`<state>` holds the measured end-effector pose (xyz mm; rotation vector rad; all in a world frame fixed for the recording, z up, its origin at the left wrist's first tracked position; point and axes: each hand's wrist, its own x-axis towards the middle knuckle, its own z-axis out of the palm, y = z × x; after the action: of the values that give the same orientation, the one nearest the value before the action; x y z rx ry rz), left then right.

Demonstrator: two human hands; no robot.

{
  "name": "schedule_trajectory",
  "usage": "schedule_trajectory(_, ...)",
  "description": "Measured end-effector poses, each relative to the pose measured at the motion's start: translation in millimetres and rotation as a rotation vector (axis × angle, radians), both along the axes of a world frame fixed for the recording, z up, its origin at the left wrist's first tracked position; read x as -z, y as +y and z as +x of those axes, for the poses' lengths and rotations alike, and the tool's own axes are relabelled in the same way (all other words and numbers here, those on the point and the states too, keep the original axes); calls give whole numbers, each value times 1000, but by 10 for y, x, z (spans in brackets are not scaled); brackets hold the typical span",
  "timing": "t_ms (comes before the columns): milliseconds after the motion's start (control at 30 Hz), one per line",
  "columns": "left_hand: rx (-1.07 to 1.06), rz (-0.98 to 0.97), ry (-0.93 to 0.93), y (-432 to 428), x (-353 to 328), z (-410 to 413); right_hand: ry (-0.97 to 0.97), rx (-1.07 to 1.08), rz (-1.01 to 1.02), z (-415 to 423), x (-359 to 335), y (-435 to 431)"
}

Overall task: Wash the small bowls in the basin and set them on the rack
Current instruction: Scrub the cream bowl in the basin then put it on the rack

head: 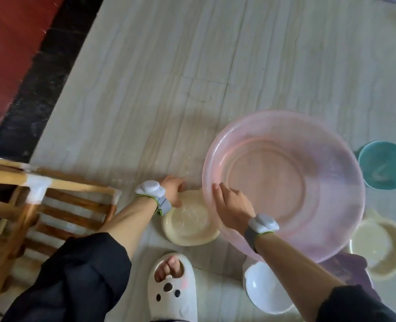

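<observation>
A wide translucent pink basin [308,140] stands on the tiled floor at right of centre. A cream bowl [187,226] lies just left of it, partly under the basin's rim. My left hand [172,190] grips the far edge of that cream bowl. My right hand [230,203] lies over the basin's near left rim, fingers extended. A teal bowl [385,166] sits to the basin's right, a second cream bowl [382,249] at lower right, and a white bowl [264,291] under my right forearm. The wooden rack [60,201] is at left.
My foot in a white slipper [172,291] stands between my arms. A purple cloth [345,266] lies under the basin's near edge. A black strip and a red surface [11,54] border the pale tiled floor [192,66] at far left.
</observation>
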<state>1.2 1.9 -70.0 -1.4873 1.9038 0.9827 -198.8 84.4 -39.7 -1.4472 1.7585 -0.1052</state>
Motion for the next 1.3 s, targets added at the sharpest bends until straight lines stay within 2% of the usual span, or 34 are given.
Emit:
schedule_trajectory(67, -55, 37, -21, -57, -85, -11, 34, -28, -2, 4, -7, 4)
schedule_trajectory(233, -161, -20, -66, -127, -375, 125, 93, -58, -26, 12, -109, 40)
schedule_trajectory(500, -447, -75, 21, 5, -1134, 569, 242, -111, -166, 158, -716, 166)
schedule_trajectory(633, -670, -186, 216, -11, -1555, 653, 233, -119, -270, 218, -1149, 187)
schedule_trajectory(800, -831, -284, 445, -4, -2036, 418, 243, -101, -301, 76, -1576, 138)
schedule_trajectory(967, -879, -233, 684, 31, -2396, -229, 299, -113, -311, -402, -2040, 4)
schedule_trajectory(1067, -874, -189, 744, 51, -2456, -580, 339, -94, -277, -700, -2213, -48)
schedule_trajectory(1167, -880, -131, 772, 73, -2375, -913, 251, 3, -195, -1023, -2198, -39)
schedule_trajectory(1300, -843, -59, 753, 144, -2033, -1270, -95, 266, -87, -1329, -1826, 85)
